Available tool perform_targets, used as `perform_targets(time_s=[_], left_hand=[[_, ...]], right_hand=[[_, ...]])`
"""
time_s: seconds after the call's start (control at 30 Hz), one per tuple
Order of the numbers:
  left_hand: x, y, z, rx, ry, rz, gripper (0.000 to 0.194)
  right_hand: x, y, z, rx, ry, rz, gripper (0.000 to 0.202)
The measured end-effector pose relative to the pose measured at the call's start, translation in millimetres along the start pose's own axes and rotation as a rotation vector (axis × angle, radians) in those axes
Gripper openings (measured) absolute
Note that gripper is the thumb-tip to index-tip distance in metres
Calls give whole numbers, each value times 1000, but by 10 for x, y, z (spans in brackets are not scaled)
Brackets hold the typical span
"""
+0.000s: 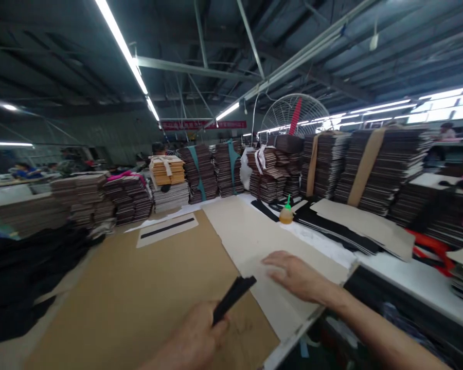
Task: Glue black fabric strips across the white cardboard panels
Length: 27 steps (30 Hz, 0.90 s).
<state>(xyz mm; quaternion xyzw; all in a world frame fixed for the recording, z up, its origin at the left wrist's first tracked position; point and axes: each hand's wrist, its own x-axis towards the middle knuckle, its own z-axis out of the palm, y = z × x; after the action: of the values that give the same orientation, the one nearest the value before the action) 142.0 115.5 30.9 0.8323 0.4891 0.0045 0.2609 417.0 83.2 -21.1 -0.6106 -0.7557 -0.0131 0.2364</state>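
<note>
My left hand [200, 329] is closed around a small bundle of black fabric strips [233, 297], which points up and to the right above the brown board [170, 277]. My right hand [291, 272] hovers over or rests on the long cream board [250, 236]; contact is hard to judge. Its fingers are stretched out, and nothing shows in them. Toward the back of the brown board lies a cream card [185, 232] with a single black strip [167, 228] along its middle.
Tied stacks of dark cut pieces [374, 164] line the back. A yellow bottle with a green tip [286, 211] stands near black pieces and cream sheets [362, 221]. Dark cloth [27, 272] is heaped at the left. A white fan [297, 113] rises behind the stacks.
</note>
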Motion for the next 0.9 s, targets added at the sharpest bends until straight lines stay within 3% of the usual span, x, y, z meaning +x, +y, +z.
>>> perform_targets(time_s=[0.07, 0.17, 0.3, 0.43, 0.57, 0.67, 0.77, 0.9], left_hand=[[-135, 113, 263, -18, -67, 37, 27], [-187, 245, 525, -42, -38, 169, 37], [-149, 367, 727, -146, -23, 228, 44], [-186, 408, 780, -216, -14, 253, 44], [-318, 375, 724, -291, -19, 230, 49], [-488, 281, 659, -331, -28, 208, 53], [-779, 104, 572, -312, -63, 169, 56], [-1333, -286, 494, -313, 51, -27, 50]], right_hand=[[-462, 539, -146, -179, 206, 349, 42], [-930, 1094, -132, -243, 237, 510, 49], [-1181, 1296, 65, -174, 200, 525, 53], [-1238, 1317, 196, -91, 312, 610, 62], [-1325, 1160, 182, 14, 450, 727, 63], [-1454, 805, 121, 279, 456, 893, 61], [-1575, 363, 143, 625, 378, 1008, 60], [-1559, -141, 411, 824, 382, 920, 65]])
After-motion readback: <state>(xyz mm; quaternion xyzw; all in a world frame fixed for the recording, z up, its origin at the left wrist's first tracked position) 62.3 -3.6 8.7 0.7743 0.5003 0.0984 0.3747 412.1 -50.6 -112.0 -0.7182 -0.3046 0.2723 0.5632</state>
